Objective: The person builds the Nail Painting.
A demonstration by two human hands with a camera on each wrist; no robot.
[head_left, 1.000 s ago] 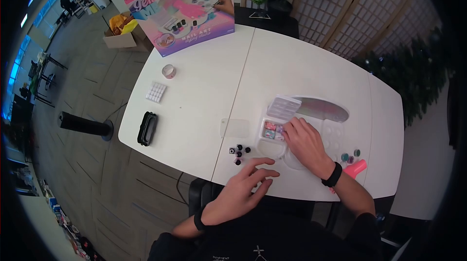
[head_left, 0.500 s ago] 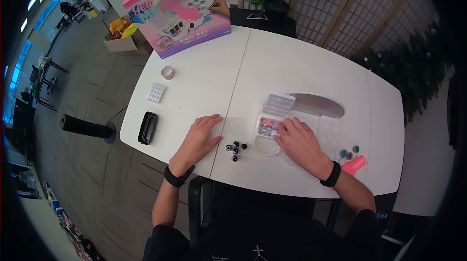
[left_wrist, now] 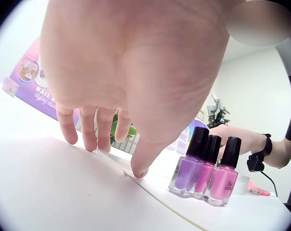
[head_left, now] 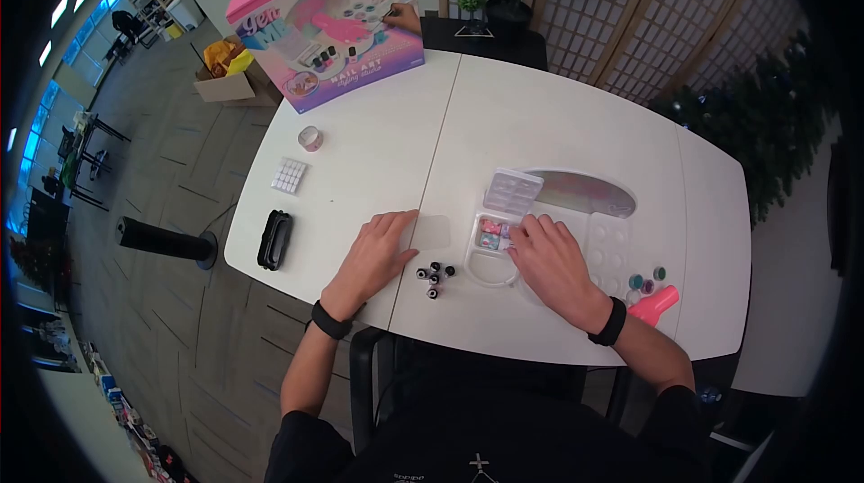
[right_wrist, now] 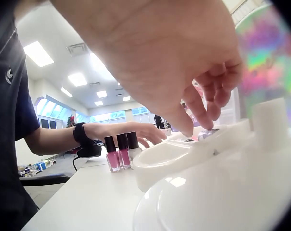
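My left hand (head_left: 367, 260) rests on the table with relaxed fingers, fingertips at the left edge of a clear flat plastic piece (head_left: 432, 232). In the left wrist view the fingers point down onto the white surface. Beside the thumb stand small polish bottles with black caps (left_wrist: 222, 178), purple and pink. My right hand (head_left: 556, 269) reaches over the white tray (head_left: 491, 270), its fingertips at the right side of the small box of colored packets (head_left: 490, 233). In the right wrist view thumb and forefinger stand apart, the forefinger touching a shiny packet (right_wrist: 208, 134).
The box's clear lid (head_left: 514, 191) stands raised before a mirror (head_left: 589, 193). Small colored pots (head_left: 647, 287) and a pink hand-shaped piece (head_left: 654, 304) lie right. Farther left are a black case (head_left: 275, 240), white block sheet (head_left: 289, 175), round container (head_left: 310, 138) and large printed box (head_left: 333, 28).
My left hand has moved left, from in front of the bottles to the clear plastic piece, and has come down on the table. My right hand stays at the packet box.
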